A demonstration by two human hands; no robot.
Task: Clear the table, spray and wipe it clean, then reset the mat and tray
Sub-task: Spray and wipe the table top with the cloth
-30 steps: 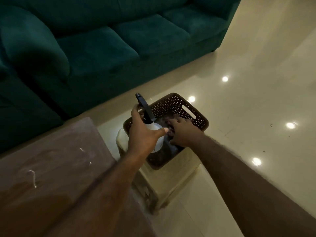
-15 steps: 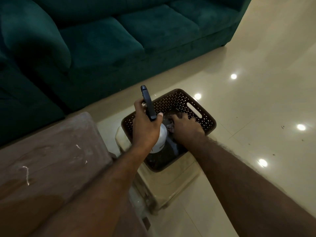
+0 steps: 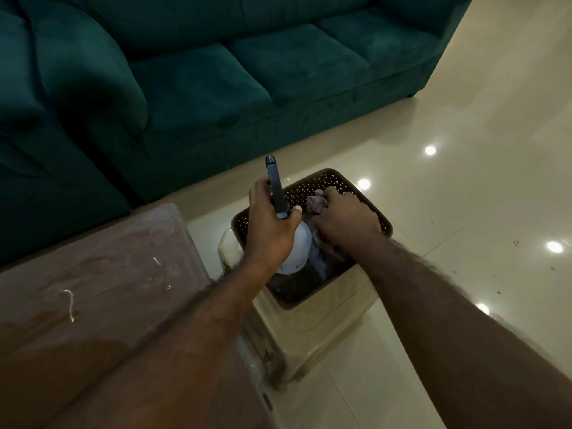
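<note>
Since half a second ago my right hand has drawn up a little inside the basket, and a crumpled pinkish cloth now shows past its knuckles. The fingers are curled down around that cloth, bunching it. My left hand is wrapped round the neck of the spray bottle, thumb closed across the front just under the dark trigger head. It holds the bottle roughly upright, nozzle pointing away from me, with the white body over the basket's near-left part (I cannot tell whether the base touches the bottom). The brown perforated basket sits on a beige plastic stool, just beside the corner of the brown table, whose top carries a few pale streaks. A dark green sofa runs behind, on a glossy cream floor.
</note>
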